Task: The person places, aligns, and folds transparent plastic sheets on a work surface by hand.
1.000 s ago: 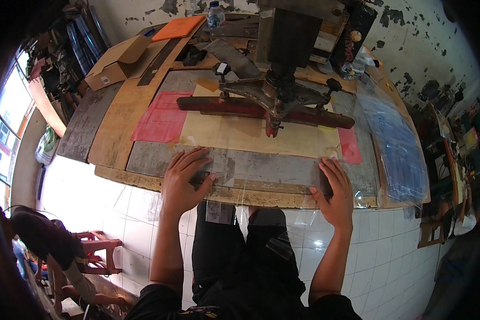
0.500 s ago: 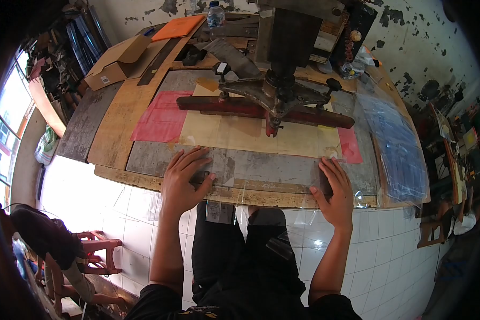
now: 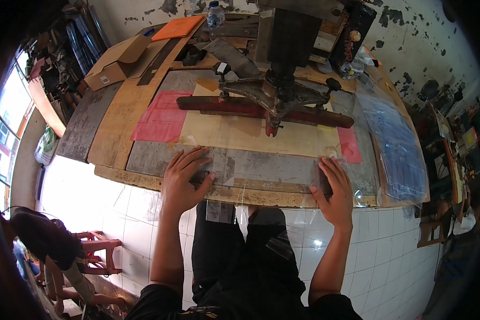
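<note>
**Left hand (image 3: 188, 178) and right hand (image 3: 334, 194) unmoved on clear plastic film (image 3: 272, 172)**

Head view: both hands rest where they did a second ago, at the front edge of the workbench (image 3: 128, 178). The left hand's fingers are spread and its thumb juts inward; the right hand's fingers lie closer together, thumb apart — neither pinches anything. The film lies between and under them on the gray plate (image 3: 149, 159), reaching the bench's front edge; its full outline is hard to make out.

Behind it, a cream sheet (image 3: 240, 138) lies under the press's red crossbar (image 3: 224, 108), with pink sheets (image 3: 157, 118) at its left and right ends. The crossbar has not shifted either. Bluish clear sheets (image 3: 397, 149) overlap along the bench's right edge; a cardboard box (image 3: 109, 64) sits near the far left corner.

What differs is slight: beside the red stool (image 3: 98, 246), a bent co-worker's forearms (image 3: 52, 282) have moved a little.
</note>
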Tool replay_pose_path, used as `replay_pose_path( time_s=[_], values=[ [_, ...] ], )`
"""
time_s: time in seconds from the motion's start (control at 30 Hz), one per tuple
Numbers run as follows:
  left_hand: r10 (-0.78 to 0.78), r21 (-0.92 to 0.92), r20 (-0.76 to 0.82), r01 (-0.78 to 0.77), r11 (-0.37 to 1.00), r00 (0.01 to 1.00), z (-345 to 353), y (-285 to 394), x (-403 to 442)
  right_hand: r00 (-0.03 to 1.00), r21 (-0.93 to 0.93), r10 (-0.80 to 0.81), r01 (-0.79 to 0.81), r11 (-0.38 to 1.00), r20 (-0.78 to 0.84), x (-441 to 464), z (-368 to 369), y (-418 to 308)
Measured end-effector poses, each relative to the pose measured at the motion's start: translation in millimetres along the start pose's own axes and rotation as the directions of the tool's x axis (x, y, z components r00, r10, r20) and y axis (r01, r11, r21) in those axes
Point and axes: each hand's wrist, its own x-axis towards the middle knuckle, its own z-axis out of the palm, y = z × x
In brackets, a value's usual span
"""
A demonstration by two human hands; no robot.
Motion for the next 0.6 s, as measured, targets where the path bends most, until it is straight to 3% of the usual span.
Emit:
replay_pose_path(
  time_s=[0.53,0.6],
  values=[
    [0.04,0.022,-0.019,-0.039,0.999,0.999,1,-4,-4,0.998,-0.017,-0.058,0.058,0.998,0.0,1,-7,-3],
    [0.04,0.021,-0.021,-0.04,0.999,0.999,2,-6,-5,0.999,0.137,-0.036,0.031,0.99,0.032,2,-11,0]
  ],
)
